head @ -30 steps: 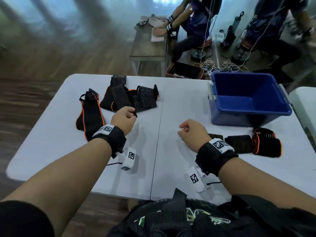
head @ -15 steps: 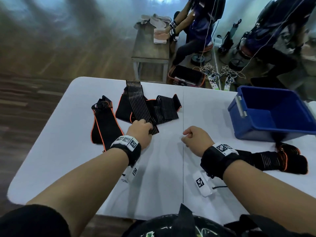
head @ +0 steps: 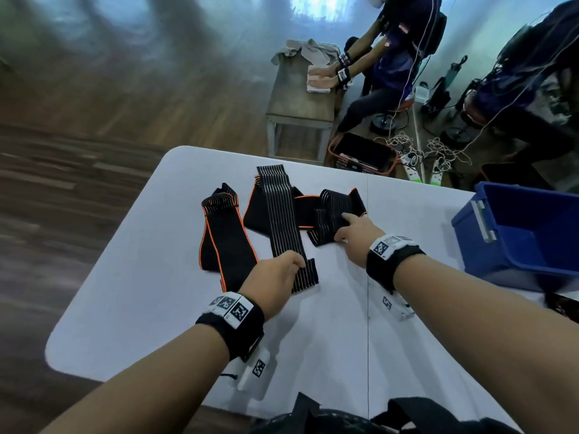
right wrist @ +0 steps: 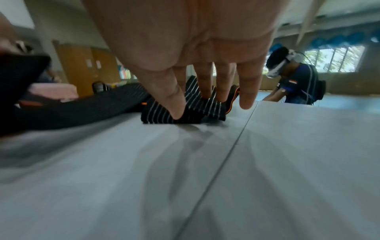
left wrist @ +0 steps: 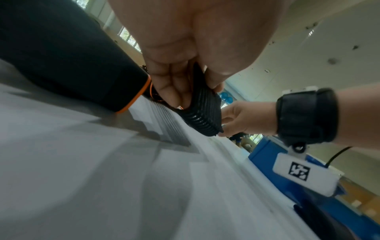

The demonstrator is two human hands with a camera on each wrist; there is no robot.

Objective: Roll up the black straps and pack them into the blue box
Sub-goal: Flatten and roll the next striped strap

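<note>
Several black straps lie at the table's far middle. A long white-striped strap (head: 283, 227) runs toward me, and my left hand (head: 299, 266) pinches its near end (left wrist: 202, 112) between thumb and fingers. My right hand (head: 341, 227) reaches forward with straight fingers (right wrist: 207, 91) whose tips touch a folded striped strap (head: 329, 211) (right wrist: 197, 105). An orange-edged black strap (head: 224, 242) lies flat to the left, untouched. The blue box (head: 513, 245) stands at the right edge of the table, open, with nothing seen in the part that shows.
The white folding table (head: 313, 339) has a seam down its middle. A dark rolled strap (head: 564, 305) peeks out at the right edge, near the box. Beyond the table are a small wooden table (head: 300, 101), seated people, a floor basket (head: 363, 155) and cables.
My right hand has left its fist near the table's middle, reached forward and opened onto the folded strap. My left hand keeps hold of the striped strap's end. The view has swung left.
</note>
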